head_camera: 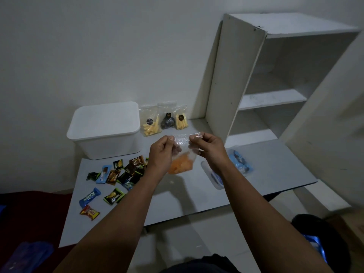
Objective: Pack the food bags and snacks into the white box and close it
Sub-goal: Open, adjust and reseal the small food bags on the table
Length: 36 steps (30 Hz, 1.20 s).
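Note:
A clear bag of orange snack pieces (180, 166) hangs above the grey table (197, 196). My left hand (161, 152) and my right hand (208, 149) each pinch one top corner of it. The white box (105, 129), lid on, stands at the table's back left. Three clear food bags (163, 120), two with yellow sticks and one with dark pieces, lean against the wall beside the box. Several wrapped snacks (116, 179) lie scattered on the left part of the table.
A white shelf unit (275, 75) rises at the back right. Blue packets (239, 162) and a clear bag (213, 177) lie on the table under my right forearm. A dark red surface (33, 211) sits left of the table.

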{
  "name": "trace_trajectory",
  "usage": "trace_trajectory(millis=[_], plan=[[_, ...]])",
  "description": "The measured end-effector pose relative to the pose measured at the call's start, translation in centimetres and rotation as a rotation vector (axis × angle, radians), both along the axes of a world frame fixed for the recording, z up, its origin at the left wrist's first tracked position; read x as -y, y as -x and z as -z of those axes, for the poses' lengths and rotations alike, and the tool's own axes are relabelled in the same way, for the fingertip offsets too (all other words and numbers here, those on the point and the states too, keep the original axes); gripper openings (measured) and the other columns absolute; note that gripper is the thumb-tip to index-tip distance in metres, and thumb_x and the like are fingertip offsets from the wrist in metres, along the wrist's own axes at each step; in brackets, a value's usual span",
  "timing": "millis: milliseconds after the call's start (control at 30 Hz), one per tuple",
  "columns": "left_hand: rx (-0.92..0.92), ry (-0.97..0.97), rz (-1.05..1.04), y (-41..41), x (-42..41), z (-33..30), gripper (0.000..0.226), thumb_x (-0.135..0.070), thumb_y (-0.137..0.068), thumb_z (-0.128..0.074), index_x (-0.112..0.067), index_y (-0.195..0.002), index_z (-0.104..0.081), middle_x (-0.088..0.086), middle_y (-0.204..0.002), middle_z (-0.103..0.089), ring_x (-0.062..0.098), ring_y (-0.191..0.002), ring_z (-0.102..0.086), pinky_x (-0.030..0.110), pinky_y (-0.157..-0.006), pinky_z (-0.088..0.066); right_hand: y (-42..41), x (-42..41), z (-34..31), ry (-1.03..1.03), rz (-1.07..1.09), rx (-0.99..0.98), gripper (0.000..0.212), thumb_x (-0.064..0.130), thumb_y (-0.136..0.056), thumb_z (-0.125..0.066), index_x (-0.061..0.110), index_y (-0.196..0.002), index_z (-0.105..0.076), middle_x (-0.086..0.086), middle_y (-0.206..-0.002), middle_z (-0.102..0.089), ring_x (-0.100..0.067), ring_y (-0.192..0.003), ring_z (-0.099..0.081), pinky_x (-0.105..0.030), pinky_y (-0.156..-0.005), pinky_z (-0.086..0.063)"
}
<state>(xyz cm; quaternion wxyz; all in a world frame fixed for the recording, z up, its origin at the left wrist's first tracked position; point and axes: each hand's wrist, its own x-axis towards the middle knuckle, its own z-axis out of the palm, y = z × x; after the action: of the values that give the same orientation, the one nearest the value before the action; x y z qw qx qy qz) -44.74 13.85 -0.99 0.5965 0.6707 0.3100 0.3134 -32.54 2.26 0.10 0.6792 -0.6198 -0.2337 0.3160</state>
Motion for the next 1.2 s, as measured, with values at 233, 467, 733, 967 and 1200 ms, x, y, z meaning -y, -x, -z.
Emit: trace_trajectory(millis=[233,467,733,967,1200], plan=[[0.015,0.085,0.050,-6.0,4.8,-0.3,0.025,-0.016,-0.102,-0.052,0.001,-0.091,-0.067,0.007,-0.075,-0.072,0.014,-0.071,-0.067,0.027,-0.072,-0.057,-5.3,4.1,-0.2,0.010,-0.031,0.059,0.013,0.009,-0.092,-0.069,0.015,-0.081,-0.072,-0.011,-0.079,-0.069,-0.027,-0.080,-0.066,-0.051,-0.090,-0.055],[-0.045,-0.025,0.068,-11.9,9.2,-0.9,0.022,-0.017,-0.101,-0.055,-0.003,-0.088,-0.067,0.005,-0.073,-0.068,0.013,-0.070,-0.063,0.028,-0.073,-0.055,-11.6,8.8,-0.5,0.034,-0.086,0.061,0.008,0.014,-0.090,-0.074,0.011,-0.083,-0.074,-0.016,-0.079,-0.072,-0.027,-0.077,-0.068,-0.043,-0.080,-0.052],[-0.046,-0.041,-0.082,-15.0,12.3,0.0,0.021,-0.020,-0.101,-0.057,-0.009,-0.087,-0.069,0.001,-0.072,-0.068,0.013,-0.068,-0.062,0.027,-0.070,-0.052,-16.4,10.3,-0.4,0.067,-0.225,0.083,0.010,0.016,-0.089,-0.076,0.010,-0.082,-0.072,-0.014,-0.079,-0.071,-0.024,-0.073,-0.068,-0.041,-0.077,-0.054],[-0.084,-0.121,-0.531,-15.4,14.6,-0.2,0.031,-0.045,-0.091,-0.067,-0.019,-0.089,-0.052,-0.002,-0.080,-0.057,0.013,-0.068,-0.054,0.026,-0.064,-0.045,-16.5,9.5,0.1,0.065,-0.152,0.124,0.018,0.016,-0.092,-0.073,0.000,-0.099,-0.076,-0.012,-0.092,-0.079,-0.019,-0.077,-0.075,-0.027,-0.072,-0.058],[0.149,0.358,-0.231,-15.3,14.8,0.0,0.037,-0.027,-0.101,-0.046,-0.018,-0.065,-0.051,0.004,-0.062,-0.048,0.015,-0.058,-0.048,0.031,-0.062,-0.044,-14.5,9.9,1.1,-0.032,-0.334,0.235,0.013,0.014,-0.093,-0.072,0.008,-0.101,-0.080,-0.009,-0.093,-0.079,-0.025,-0.090,-0.076,-0.034,-0.086,-0.062]])
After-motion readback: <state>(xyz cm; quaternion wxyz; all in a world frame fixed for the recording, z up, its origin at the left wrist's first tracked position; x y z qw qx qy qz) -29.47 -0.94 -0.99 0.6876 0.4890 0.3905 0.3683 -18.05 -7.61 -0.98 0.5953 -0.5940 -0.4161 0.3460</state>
